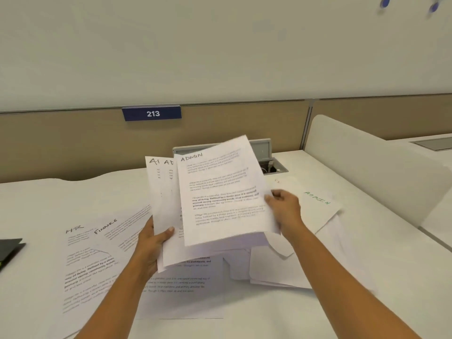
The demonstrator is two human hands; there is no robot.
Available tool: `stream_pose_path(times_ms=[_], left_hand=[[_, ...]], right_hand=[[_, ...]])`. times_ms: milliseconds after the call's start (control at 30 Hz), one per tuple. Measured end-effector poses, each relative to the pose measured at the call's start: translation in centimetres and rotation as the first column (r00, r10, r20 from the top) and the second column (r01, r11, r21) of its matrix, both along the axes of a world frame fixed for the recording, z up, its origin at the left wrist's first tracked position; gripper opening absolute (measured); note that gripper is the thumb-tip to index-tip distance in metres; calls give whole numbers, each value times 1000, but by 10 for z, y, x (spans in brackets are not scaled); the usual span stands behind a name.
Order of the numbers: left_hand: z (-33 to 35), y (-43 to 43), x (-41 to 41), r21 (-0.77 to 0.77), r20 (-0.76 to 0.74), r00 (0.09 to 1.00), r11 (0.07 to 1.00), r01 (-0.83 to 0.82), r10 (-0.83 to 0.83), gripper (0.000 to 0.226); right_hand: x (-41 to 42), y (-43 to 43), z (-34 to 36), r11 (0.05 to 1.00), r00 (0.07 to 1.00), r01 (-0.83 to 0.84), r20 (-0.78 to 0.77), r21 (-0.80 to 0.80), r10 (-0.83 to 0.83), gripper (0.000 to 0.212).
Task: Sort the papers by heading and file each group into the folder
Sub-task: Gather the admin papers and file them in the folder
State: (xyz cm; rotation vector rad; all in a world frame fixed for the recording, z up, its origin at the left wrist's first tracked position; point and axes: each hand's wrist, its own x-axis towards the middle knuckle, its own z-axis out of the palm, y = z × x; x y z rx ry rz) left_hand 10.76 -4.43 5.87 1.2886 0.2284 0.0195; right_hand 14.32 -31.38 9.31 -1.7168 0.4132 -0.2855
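1. White desk [367, 302] runs the full width. Behind it stands a beige partition [73, 143] with a blue plate [152, 113] reading 213.
2. Far left edge: a dark flat object [9, 248] lies on the desk, only partly in view.
3. Left of centre, flat on the desk: HR sheet [80, 265], and just beside it the FINANCE sheet [117, 231], the two overlapping. More printed sheets [183, 289] lie under the raised papers.
4. Left hand [151, 243] grips the lower left corner of the fanned ADMIN papers [166, 192], thumb on top. They are held up off the desk and tilted toward the camera.
5. Front ADMIN sheet [222, 192] sits foremost in the fan, heading legible at top left.
6. Right hand [285, 206] pinches that front sheet at its right edge, fingers curled.
7. Behind the papers: an open cable hatch [274, 165] in the desk.
8. Right of the right hand: white folder [318, 204] lying flat on the desk, marked ADMIN in green.
9. Far right: a white side divider [367, 167].
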Motion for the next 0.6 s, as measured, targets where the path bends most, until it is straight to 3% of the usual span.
stream_pose_path(times_ms=[100,167,300,400,600], left_hand=[[0,0,0,-37,1,1000,999,10,-10,46],[0,0,2,-64,4,1000,998,19,-19,42],[-3,0,3,-100,12,998,993,66,-65,38],[-4,-1,5,-102,2,995,990,97,-97,34],[1,-3,14,-57,-40,979,978,199,-201,22]], right_hand=[[0,1,-30,993,993,-50,-101,109,61,5],[-3,1,-36,968,986,-76,-129,238,109,11],[-9,2,-35,838,943,-222,-110,498,315,25],[-11,3,-36,815,923,-302,-62,494,379,23],[-12,-4,-38,875,956,-269,-2,402,294,23]])
